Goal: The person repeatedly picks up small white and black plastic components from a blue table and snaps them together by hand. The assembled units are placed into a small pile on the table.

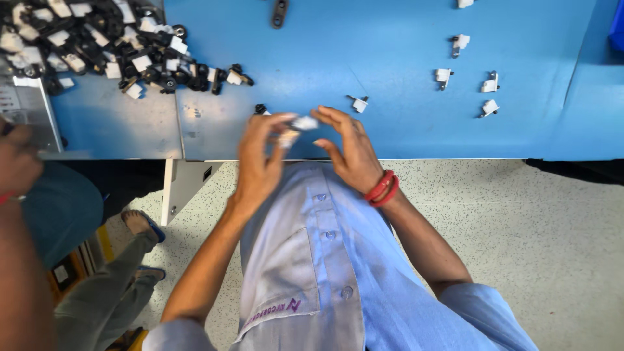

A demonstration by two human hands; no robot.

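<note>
My left hand [259,162] and my right hand [353,151] meet at the near edge of the blue table [390,78], just above my light blue shirt. Between their fingertips is a small white plastic part [304,122], pinched from both sides. A smaller pale piece [288,138] sits just under it at my left fingers. My left hand is blurred. Red bangles [382,188] ring my right wrist. A tiny black piece [260,108] lies on the table beside my left fingers.
A heap of black and white small parts [97,45] fills the table's far left. Several white parts [468,78] lie spread at the right, one [358,103] near my hands. Another person's hand [16,162] and sandalled foot [140,224] are at the left.
</note>
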